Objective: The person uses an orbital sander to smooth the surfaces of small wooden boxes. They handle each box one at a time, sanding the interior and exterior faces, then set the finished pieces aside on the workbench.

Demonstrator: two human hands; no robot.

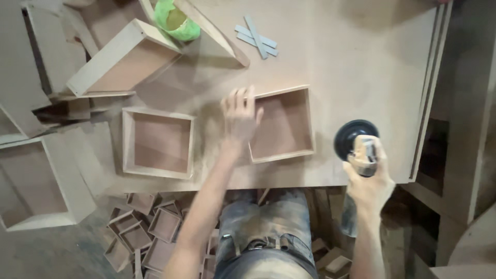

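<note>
Shallow square wooden box [283, 125] sits open side up on the surface [351, 62], close to the near edge. It serves as the landmark here.

Left hand [239, 117] lies flat over the box's left wall, fingers spread and pointing away from the person. Grip released, just pressing down on the rim, nothing clasped.

Right hand [368, 182] is just right of the box, at the surface's near edge. Grip clenched around the body of a handheld sander [357, 142]; its round black pad sits just off the box's right wall, apart from it. Cannot tell whether the pad touches the surface.

Left of the box, past the left hand: second square box [157, 142], same build, open side up, near but not touching.

Further left and up from the box: larger open box [124, 59] lying tilted, with loose boards stacked under and beside it. At the far left, another big box [36, 181] sits off the surface's edge.

Above the box, far side of the surface: green tape roll [177, 20] next to a leaning triangular wooden piece [214, 33]. Right of that, a few thin grey strips [257, 37] crossed over each other.

Right of the box: surface ends in stacked board edges [431, 88], dark shelving beyond.

Below the box, on the floor beside the person's dusty jeans [263, 232]: pile of small square boxes [144, 232], jumbled. Fine dust covers the surface throughout.
</note>
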